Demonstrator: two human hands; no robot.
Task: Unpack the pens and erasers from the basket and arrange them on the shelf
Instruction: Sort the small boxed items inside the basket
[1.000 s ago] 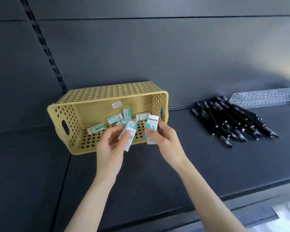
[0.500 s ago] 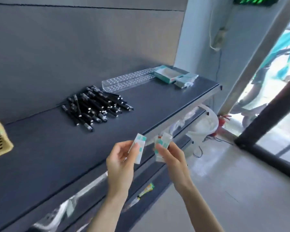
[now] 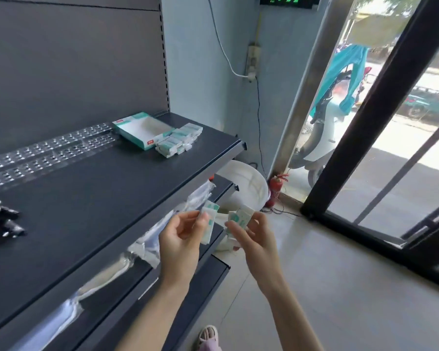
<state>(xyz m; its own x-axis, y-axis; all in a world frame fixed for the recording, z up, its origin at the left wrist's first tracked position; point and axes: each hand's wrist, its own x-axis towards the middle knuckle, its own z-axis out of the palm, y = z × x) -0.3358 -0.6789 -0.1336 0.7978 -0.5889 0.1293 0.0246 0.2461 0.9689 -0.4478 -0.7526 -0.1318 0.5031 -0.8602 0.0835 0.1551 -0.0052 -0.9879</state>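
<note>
Head view: left hand [image 3: 180, 247] pinches left-hand erasers [image 3: 209, 219], right hand [image 3: 254, 239] clamps right-hand erasers [image 3: 240, 217], both just off the shelf [image 3: 99, 198] edge. Eraser stack [image 3: 179, 140] sits well beyond the fingertips, up-left, beside open box [image 3: 142, 130]. Best: reach over, set them flush against the stack, labels matching.

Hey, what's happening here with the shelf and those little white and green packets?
A person is stocking a dark shelf. The left hand pinches one wrapped eraser, and the right hand holds what looks like a couple more erasers, both in the air in front of the shelf. An eraser stack sits beside an open box at the shelf's far end, and black pens lie at the left.
</note>
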